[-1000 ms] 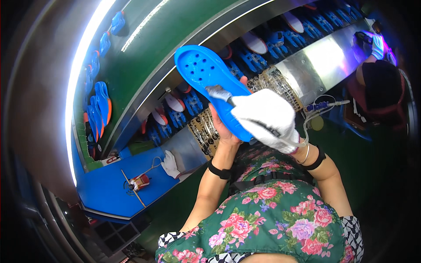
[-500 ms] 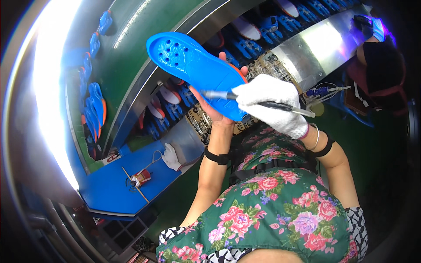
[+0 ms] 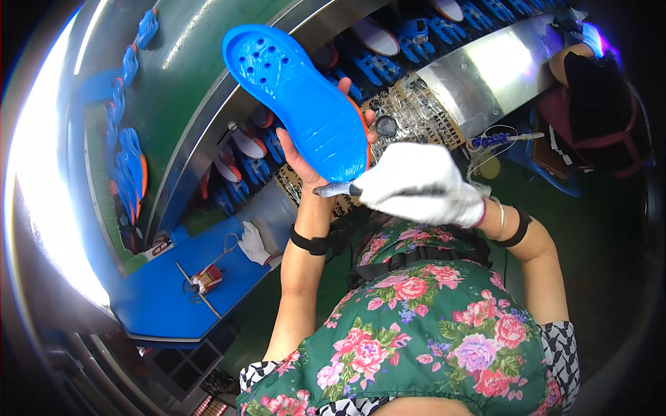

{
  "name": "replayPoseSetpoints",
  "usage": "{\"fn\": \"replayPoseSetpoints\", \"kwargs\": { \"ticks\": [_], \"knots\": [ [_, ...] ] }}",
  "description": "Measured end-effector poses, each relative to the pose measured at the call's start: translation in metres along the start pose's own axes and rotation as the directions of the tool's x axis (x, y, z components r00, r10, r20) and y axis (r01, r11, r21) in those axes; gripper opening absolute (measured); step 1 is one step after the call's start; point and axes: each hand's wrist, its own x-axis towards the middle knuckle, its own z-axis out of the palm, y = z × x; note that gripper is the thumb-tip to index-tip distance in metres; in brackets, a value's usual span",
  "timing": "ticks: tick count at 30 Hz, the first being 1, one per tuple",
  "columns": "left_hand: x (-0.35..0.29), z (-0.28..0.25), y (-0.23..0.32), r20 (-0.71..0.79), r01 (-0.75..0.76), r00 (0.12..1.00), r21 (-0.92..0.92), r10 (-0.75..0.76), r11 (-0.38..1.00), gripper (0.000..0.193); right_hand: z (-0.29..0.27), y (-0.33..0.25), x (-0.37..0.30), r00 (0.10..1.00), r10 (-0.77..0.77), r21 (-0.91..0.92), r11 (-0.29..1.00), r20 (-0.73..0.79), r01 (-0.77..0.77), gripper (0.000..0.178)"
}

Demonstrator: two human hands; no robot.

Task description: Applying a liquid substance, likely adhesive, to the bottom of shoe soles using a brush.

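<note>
In my bare left hand (image 3: 300, 165) lies a blue shoe sole (image 3: 305, 104) with an orange edge, its inner face turned up. Thumb and fingers grip it from below, around its near end. Small round holes dot the far end, and the surface looks wet and shiny. My right hand (image 3: 420, 186), in a white glove, is closed around a brush (image 3: 340, 188). The bristles are by the sole's near end, close to my left wrist; whether they touch the sole I cannot tell. Most of the brush's handle is hidden by the glove, which is blurred.
A small round dark pot (image 3: 386, 126) stands on a tape-covered ledge (image 3: 420, 104) beyond my hands. Shoes on blue holders (image 3: 378, 66) fill a lower rack. Blue soles (image 3: 130, 166) lie on a green belt at left. A blue side table (image 3: 159, 298) holds a glove (image 3: 253, 243). A co-worker's arm (image 3: 565, 62) reaches in at far right.
The brush has moved from over the sole's middle to its near end, toward me. The sole has shifted slightly away, and the view has shifted a little. Both hands keep their hold.
</note>
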Motion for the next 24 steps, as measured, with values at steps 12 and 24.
{"fn": "replayPoseSetpoints", "kwargs": {
  "ticks": [12,24],
  "knots": [
    [0.000,-0.032,0.026,0.243,0.330,0.921,-0.063,-0.306,0.942,0.113,0.002,0.006,0.000,0.935,0.348,0.328,0.877,0.068,-0.351,0.018],
    [0.006,-0.008,0.041,0.023,0.486,0.862,0.240,-0.506,0.840,0.110,0.003,-0.007,-0.005,0.985,-0.111,-0.031,0.993,0.134,0.117,0.025]
  ]
}}
